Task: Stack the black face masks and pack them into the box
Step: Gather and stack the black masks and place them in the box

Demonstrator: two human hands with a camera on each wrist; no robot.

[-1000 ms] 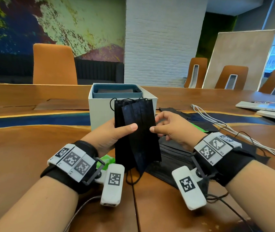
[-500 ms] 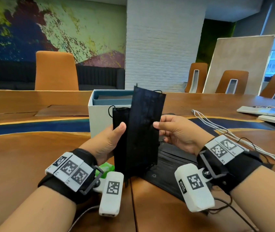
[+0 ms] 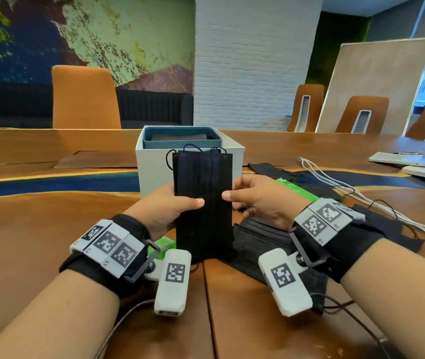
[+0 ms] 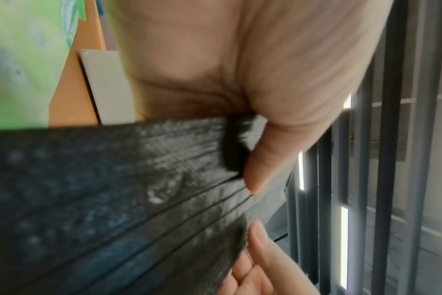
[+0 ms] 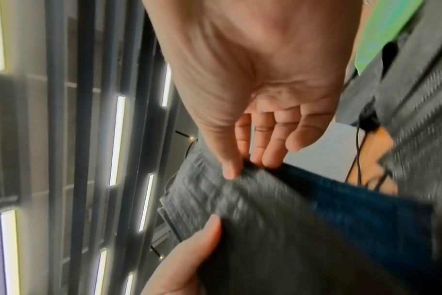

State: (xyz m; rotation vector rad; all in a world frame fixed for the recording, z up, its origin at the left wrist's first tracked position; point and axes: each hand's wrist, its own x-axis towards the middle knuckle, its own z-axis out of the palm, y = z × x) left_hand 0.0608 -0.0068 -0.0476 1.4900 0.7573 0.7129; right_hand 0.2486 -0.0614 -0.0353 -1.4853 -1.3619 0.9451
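Masks in the hands: a small stack of black face masks (image 3: pixel 203 203) stands up on its short end in the middle of the head view, its bottom edge on the wooden table (image 3: pixel 37 229). The edges line up. How many are in the stack cannot be told.
Left hand: the left hand (image 3: pixel 164 211) holds the stack from the left side. Its thumb lies flat across the front and its fingers are hidden behind. In the left wrist view the thumb (image 4: pixel 260 159) presses on the pleats of the stack (image 4: pixel 114 199).
Right hand: the right hand (image 3: pixel 255 200) pinches the right edge of the stack. The thumb is in front and the fingers are behind. In the right wrist view the fingers (image 5: pixel 270 143) are only a little bent and the thumb tip touches the top edge of the stack (image 5: pixel 290 219).
Box: one white box (image 3: pixel 154 164) stands just behind the stack, in the middle of the head view. It is open on top and has a blue-grey liner (image 3: pixel 180 130) inside.
Other masks: more black masks (image 3: pixel 263 242) lie flat on the table to the right of the stack, under the right wrist. They overlap, so the number cannot be told.
Green packets: two bits of green wrapper show, one (image 3: pixel 164 242) under the left hand and one (image 3: pixel 294 190) behind the right hand.
Cables: white cables (image 3: pixel 335 182) run across the table at the right.
Chairs: four orange chairs show, one (image 3: pixel 84 97) at the upper left and three at the upper right.
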